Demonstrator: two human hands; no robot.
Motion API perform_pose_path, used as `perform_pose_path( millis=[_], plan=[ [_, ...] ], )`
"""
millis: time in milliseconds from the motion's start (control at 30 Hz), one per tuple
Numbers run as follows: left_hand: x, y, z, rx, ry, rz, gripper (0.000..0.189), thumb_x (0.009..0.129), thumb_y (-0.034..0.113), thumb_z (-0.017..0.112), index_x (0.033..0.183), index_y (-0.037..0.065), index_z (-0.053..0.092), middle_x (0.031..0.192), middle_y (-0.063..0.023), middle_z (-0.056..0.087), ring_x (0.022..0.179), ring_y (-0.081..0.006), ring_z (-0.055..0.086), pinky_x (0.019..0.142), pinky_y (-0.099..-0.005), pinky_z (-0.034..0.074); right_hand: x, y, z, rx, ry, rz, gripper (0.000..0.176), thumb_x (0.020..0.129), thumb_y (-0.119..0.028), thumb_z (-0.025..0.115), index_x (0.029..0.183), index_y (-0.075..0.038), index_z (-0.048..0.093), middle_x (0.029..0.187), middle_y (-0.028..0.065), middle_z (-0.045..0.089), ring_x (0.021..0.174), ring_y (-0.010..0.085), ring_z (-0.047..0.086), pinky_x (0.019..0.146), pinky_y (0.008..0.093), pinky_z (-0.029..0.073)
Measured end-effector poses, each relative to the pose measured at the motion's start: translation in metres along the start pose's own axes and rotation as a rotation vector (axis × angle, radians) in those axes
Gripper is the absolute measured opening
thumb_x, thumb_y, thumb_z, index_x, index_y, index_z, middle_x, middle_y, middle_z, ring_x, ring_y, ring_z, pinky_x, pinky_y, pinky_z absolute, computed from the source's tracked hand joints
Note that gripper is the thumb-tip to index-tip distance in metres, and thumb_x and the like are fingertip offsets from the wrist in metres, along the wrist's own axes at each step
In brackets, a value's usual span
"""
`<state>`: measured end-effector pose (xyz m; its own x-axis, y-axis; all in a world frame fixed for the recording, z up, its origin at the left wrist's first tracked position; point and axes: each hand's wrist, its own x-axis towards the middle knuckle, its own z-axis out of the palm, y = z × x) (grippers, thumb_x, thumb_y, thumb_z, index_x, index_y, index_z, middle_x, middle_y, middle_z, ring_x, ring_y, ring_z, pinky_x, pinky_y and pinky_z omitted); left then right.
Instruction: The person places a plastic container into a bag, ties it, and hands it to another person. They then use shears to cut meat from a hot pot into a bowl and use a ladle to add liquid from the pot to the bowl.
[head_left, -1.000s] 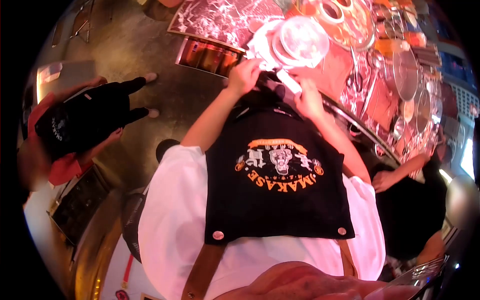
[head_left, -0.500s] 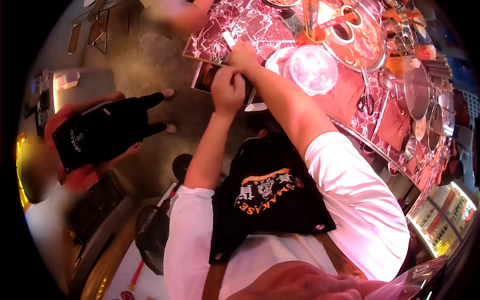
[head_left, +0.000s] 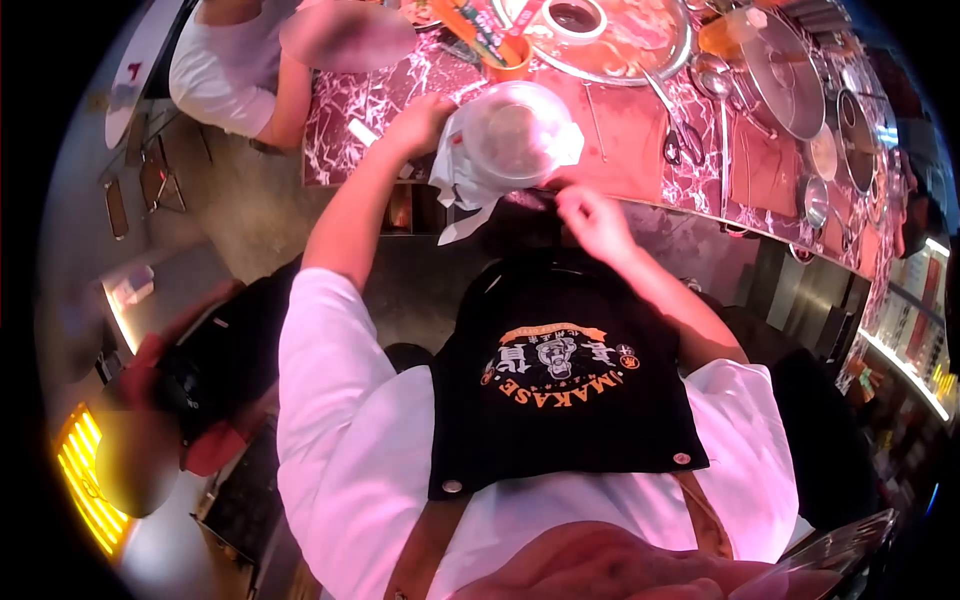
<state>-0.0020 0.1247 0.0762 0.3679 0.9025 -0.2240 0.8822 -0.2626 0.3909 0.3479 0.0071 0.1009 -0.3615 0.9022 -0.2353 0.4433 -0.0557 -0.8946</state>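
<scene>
A round, pale, translucent container sits near the front edge of the table, with crumpled white paper or thin plastic under and beside it. That white sheet hangs over the edge. My left hand is at the left side of the sheet, its fingers mostly turned away and blurred. Just below the container's right side is my right hand, fingers curled in, close to a small dark shape I cannot make out. Left of my left hand lies a small white object on the tabletop.
A large round platter with food and a dark sauce bowl is at the back. An orange holder stands near it. Scissors, a ladle and lids lie rightward. Another person's arm is at upper left; one more stands lower left.
My hands have moved apart: they were crossed at the table's left corner. Now the left is beside the container and the right below it. The camera view has shifted.
</scene>
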Motion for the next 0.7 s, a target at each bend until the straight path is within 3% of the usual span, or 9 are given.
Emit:
perform_pose_path(
  millis=[67,200,367,467,533,567,600,667,700],
  plan=[
    [-0.004,-0.007,0.0,0.019,0.18,-0.08,0.041,0.082,0.016,0.063,0.122,0.008,0.057,0.111,-0.0174,0.06,0.106,-0.0379,0.057,0.092,-0.0425,0.047,0.029,0.023,-0.021,-0.036,0.287,-0.091,0.023,0.081,-0.01,0.07,0.103,-0.005,0.063,0.09,0.0117,0.062,0.081,0.0269,0.061,0.079,0.0377,0.05],
    [-0.032,0.051,-0.071,-0.06,0.375,-0.216,0.061,0.073,0.024,0.08,0.125,0.004,0.054,0.116,-0.0166,0.063,0.107,-0.0325,0.061,0.09,-0.04,0.05,0.086,0.029,-0.023,-0.176,0.365,-0.2,0.043,0.076,-0.017,0.077,0.115,-0.007,0.06,0.098,0.0161,0.059,0.091,0.0297,0.059,0.08,0.0414,0.048],
    [-0.048,0.148,-0.092,-0.129,0.468,-0.231,0.062,0.071,0.035,0.083,0.119,0.005,0.059,0.111,-0.0147,0.066,0.102,-0.03,0.064,0.09,-0.0379,0.05,0.132,0.058,-0.014,-0.068,0.164,-0.144,0.022,0.08,-0.018,0.071,0.099,-0.006,0.068,0.091,0.0138,0.063,0.087,0.0322,0.06,0.079,0.0397,0.049],
    [-0.043,0.187,-0.075,-0.306,0.35,-0.248,0.063,0.07,0.034,0.083,0.122,0.009,0.059,0.115,-0.0124,0.064,0.105,-0.0305,0.061,0.091,-0.0408,0.049,0.137,0.062,-0.024,-0.05,0.305,-0.172,0.015,0.085,-0.016,0.066,0.096,-0.006,0.069,0.084,0.011,0.065,0.077,0.0269,0.062,0.077,0.0345,0.05],
    [-0.041,0.189,-0.042,-0.143,0.557,-0.19,0.066,0.069,0.033,0.083,0.124,0.007,0.057,0.118,-0.0137,0.061,0.109,-0.0301,0.058,0.093,-0.042,0.046,0.135,0.033,-0.043,0.63,0.081,0.189,0.014,0.089,-0.012,0.06,0.095,-0.003,0.068,0.082,0.0085,0.067,0.074,0.0201,0.063,0.077,0.0291,0.05],
    [-0.046,0.188,-0.039,-0.19,0.618,-0.15,0.063,0.072,0.027,0.081,0.125,0.005,0.055,0.117,-0.0165,0.06,0.11,-0.032,0.056,0.096,-0.0417,0.044,0.133,0.007,-0.046,0.785,0.033,0.084,0.02,0.092,-0.009,0.053,0.098,0.003,0.068,0.092,0.0071,0.068,0.085,0.0125,0.061,0.077,0.0266,0.047],
    [-0.054,0.187,-0.035,-0.192,0.631,-0.169,0.063,0.072,0.027,0.081,0.125,0.005,0.055,0.117,-0.0165,0.06,0.11,-0.032,0.056,0.096,-0.0417,0.044,0.133,-0.008,-0.052,0.771,0.014,0.136,0.02,0.092,-0.007,0.052,0.101,0.003,0.067,0.095,0.0089,0.069,0.09,0.0143,0.062,0.081,0.0266,0.048],
    [-0.073,0.183,-0.025,-0.506,0.908,-0.271,0.058,0.076,0.024,0.078,0.125,0.001,0.054,0.115,-0.019,0.059,0.108,-0.0346,0.056,0.096,-0.0411,0.043,0.142,-0.015,-0.048,0.955,-0.079,0.144,0.02,0.092,-0.006,0.052,0.104,0.003,0.065,0.096,0.0087,0.069,0.094,0.0146,0.062,0.082,0.0274,0.048],
    [-0.079,0.173,-0.009,-0.412,1.145,-0.372,0.045,0.079,0.029,0.071,0.115,0.004,0.059,0.102,-0.0161,0.062,0.097,-0.0368,0.059,0.086,-0.0448,0.046,0.147,-0.02,-0.046,0.947,-0.095,0.14,0.02,0.092,-0.006,0.052,0.104,0.003,0.065,0.096,0.0087,0.069,0.094,0.0146,0.062,0.082,0.0274,0.048]
  ],
)
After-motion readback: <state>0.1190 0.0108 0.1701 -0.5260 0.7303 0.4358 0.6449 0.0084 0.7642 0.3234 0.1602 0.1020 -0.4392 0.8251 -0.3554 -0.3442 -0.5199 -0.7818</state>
